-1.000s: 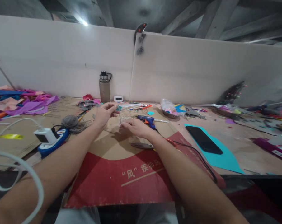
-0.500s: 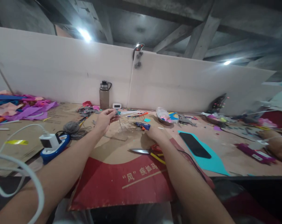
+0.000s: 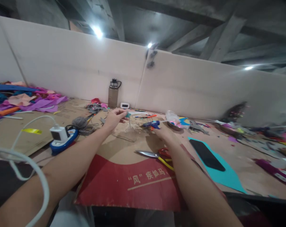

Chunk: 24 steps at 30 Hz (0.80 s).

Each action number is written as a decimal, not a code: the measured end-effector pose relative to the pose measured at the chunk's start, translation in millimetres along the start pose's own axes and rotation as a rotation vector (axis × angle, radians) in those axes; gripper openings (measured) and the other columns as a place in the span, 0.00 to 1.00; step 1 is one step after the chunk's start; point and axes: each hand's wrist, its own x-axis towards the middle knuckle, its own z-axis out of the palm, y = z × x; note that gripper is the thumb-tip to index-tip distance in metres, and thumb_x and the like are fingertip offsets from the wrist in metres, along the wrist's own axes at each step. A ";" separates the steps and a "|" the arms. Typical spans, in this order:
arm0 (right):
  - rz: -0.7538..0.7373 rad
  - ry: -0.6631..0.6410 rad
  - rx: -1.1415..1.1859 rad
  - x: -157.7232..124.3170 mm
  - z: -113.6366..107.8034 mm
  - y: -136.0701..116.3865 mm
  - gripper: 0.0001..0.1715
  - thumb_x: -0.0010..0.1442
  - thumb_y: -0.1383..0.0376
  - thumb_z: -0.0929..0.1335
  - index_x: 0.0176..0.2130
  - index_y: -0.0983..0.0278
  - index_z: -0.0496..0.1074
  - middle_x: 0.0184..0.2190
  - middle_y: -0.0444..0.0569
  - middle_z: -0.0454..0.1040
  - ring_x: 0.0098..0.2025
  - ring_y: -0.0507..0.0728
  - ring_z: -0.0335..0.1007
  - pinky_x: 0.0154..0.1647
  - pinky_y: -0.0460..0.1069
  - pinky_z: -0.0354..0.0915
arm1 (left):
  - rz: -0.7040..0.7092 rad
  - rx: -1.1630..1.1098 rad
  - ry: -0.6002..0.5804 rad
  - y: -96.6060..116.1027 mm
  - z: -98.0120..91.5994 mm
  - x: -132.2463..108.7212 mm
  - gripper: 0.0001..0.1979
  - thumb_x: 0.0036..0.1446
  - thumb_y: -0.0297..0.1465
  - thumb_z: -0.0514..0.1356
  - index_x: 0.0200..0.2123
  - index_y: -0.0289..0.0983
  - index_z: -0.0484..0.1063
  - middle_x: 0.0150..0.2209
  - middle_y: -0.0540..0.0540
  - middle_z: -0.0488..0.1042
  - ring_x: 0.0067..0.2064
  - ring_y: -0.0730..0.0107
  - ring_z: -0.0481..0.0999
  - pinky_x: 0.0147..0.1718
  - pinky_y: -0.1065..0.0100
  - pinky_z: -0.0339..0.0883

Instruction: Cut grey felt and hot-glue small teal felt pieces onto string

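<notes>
My left hand (image 3: pixel 117 118) is pinched around a small teal piece (image 3: pixel 128 114), held up over the cardboard; its exact kind is too small to make out. A thin strand seems to hang below it. In my right hand (image 3: pixel 162 131) is a blue hot glue gun (image 3: pixel 150 125) with an orange trigger, its nozzle pointing left toward the space below my left hand. Scissors with yellow and red handles (image 3: pixel 149 154) lie near my right forearm on the red and brown cardboard (image 3: pixel 119 176). A bent thin wire or cord (image 3: pixel 122 138) rests beneath my left hand.
A blue power strip (image 3: pixel 62 143) with a white charger and grey yarn (image 3: pixel 80 123) sit left. A bottle (image 3: pixel 113 94) stands by the partition. On the right lie a black phone (image 3: pixel 206 154) on teal sheet and a purple device (image 3: pixel 275 171). Coloured scraps (image 3: pixel 34 101) pile far left.
The view has turned slightly right and tilted, shifting things in the picture. Both hands keep their holds, the left on the teal piece and the right on the glue gun.
</notes>
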 end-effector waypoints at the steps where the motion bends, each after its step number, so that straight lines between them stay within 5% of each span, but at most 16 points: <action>1: 0.054 0.008 0.062 1.8 1.1 1.1 0.12 0.48 0.62 0.65 0.34 0.65 0.71 0.24 0.50 0.72 0.26 0.57 0.68 0.26 0.49 0.60 | 0.002 0.018 -0.012 -1.7 0.2 -0.5 0.12 0.47 0.35 0.66 0.32 0.33 0.72 0.30 0.47 0.76 0.28 0.72 0.77 0.23 0.74 0.67; 6: -0.004 0.122 0.622 0.0 9.1 -8.9 0.24 0.44 0.66 0.64 0.44 0.60 0.64 0.35 0.48 0.73 0.31 0.55 0.69 0.29 0.47 0.65 | -0.087 0.036 0.004 -7.4 2.7 -3.3 0.10 0.46 0.33 0.66 0.29 0.33 0.71 0.26 0.47 0.74 0.26 0.72 0.77 0.23 0.73 0.67; 10: -0.109 -0.097 0.989 -21.3 4.5 -33.6 0.25 0.42 0.67 0.65 0.43 0.58 0.63 0.38 0.45 0.73 0.31 0.52 0.69 0.27 0.45 0.65 | -0.109 0.011 0.012 -6.6 1.1 -2.4 0.12 0.45 0.35 0.67 0.30 0.33 0.72 0.28 0.47 0.75 0.27 0.71 0.77 0.23 0.73 0.67; 17: -0.273 -0.154 1.013 -38.3 1.2 -48.1 0.19 0.48 0.61 0.67 0.42 0.59 0.63 0.28 0.41 0.68 0.27 0.49 0.63 0.27 0.45 0.61 | -0.094 -0.071 0.039 0.7 0.6 -0.9 0.13 0.43 0.36 0.68 0.31 0.34 0.73 0.29 0.46 0.77 0.27 0.73 0.76 0.23 0.75 0.65; 24: -0.397 -0.092 0.904 -41.0 3.9 -48.9 0.20 0.56 0.58 0.65 0.47 0.59 0.60 0.31 0.43 0.68 0.26 0.50 0.63 0.24 0.46 0.61 | -0.090 -0.117 0.031 7.1 4.5 -2.8 0.14 0.41 0.36 0.69 0.31 0.33 0.75 0.30 0.46 0.77 0.27 0.75 0.76 0.24 0.75 0.66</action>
